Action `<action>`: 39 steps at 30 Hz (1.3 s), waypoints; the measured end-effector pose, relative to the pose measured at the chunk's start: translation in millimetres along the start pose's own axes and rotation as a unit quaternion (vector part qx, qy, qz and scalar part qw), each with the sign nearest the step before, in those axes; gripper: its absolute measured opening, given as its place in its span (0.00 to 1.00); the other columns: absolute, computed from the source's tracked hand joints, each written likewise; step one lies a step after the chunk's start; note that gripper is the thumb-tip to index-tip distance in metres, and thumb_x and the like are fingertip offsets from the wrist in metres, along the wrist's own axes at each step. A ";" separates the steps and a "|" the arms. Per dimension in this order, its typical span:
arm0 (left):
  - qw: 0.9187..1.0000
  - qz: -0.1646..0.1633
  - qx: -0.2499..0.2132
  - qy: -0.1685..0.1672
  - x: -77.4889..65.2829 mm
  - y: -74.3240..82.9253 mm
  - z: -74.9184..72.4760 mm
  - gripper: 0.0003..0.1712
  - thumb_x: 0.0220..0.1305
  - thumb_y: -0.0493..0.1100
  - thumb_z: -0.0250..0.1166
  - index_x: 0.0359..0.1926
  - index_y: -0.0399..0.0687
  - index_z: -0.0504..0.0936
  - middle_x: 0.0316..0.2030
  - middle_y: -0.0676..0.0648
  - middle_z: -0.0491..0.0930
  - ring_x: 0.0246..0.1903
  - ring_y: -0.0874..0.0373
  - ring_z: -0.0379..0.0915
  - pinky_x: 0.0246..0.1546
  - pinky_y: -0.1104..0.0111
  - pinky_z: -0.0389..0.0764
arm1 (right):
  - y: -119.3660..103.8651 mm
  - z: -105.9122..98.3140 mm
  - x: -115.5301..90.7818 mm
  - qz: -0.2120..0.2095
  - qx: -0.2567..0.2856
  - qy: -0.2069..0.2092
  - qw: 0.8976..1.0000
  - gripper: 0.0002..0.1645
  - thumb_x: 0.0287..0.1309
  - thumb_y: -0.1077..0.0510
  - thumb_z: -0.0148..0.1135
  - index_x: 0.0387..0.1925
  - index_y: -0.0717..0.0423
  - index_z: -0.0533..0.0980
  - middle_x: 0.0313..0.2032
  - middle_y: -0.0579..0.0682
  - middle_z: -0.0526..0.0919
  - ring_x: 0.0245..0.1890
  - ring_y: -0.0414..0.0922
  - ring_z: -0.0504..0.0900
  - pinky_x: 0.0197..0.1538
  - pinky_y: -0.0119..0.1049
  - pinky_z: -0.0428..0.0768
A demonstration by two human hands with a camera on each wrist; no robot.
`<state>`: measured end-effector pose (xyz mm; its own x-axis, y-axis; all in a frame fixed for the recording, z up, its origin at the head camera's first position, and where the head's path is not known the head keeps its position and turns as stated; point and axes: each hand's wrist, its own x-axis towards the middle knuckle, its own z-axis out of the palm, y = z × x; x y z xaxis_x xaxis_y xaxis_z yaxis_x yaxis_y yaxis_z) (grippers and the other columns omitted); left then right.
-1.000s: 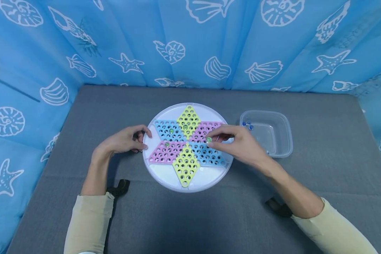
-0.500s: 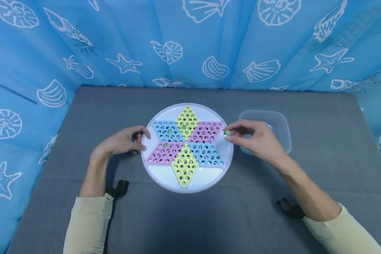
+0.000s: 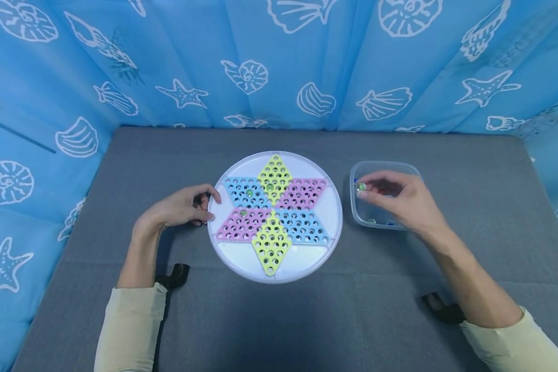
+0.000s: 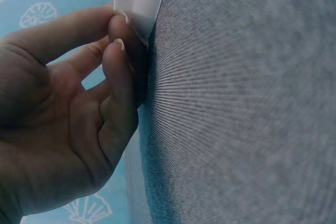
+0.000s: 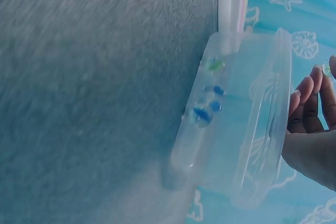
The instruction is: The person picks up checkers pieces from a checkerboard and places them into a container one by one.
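Presently, one green marble (image 3: 360, 187) is above the container (image 3: 353, 204), near its board side; the right hand (image 3: 404, 199) pinches it, its grip closed to the marble's width. Inside this one clear container are a second green marble (image 5: 216, 65) and at least three blue marbles (image 5: 202, 115). Beside it, one round board (image 3: 307, 256) has six sections: two yellow, two pink, two blue, and bears three green marbles (image 3: 249, 193). The left hand (image 3: 181, 206), fingers bent, holds the rim. One grey surface (image 3: 167, 155) carries everything.
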<state>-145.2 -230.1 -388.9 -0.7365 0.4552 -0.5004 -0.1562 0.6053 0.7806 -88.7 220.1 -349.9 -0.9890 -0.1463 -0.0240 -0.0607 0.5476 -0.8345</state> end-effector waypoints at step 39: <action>0.999 0.011 0.035 0.001 -2.2 3.4 0.8 0.20 0.64 0.34 0.66 0.56 0.40 0.73 0.33 0.42 0.66 0.29 0.52 0.65 0.30 0.63 0.76 | 32.8 -3.1 30.7 0.153 -0.043 -0.057 0.986 0.26 0.61 0.47 0.67 0.56 0.57 0.77 0.44 0.56 0.81 0.42 0.51 0.79 0.42 0.41 0.75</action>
<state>-143.6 -228.6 -385.4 -0.7406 0.4676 -0.4826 -0.0937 0.6393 0.7632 -121.4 236.1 -376.3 -0.9417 -0.0528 -0.3323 0.2209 0.6479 -0.7290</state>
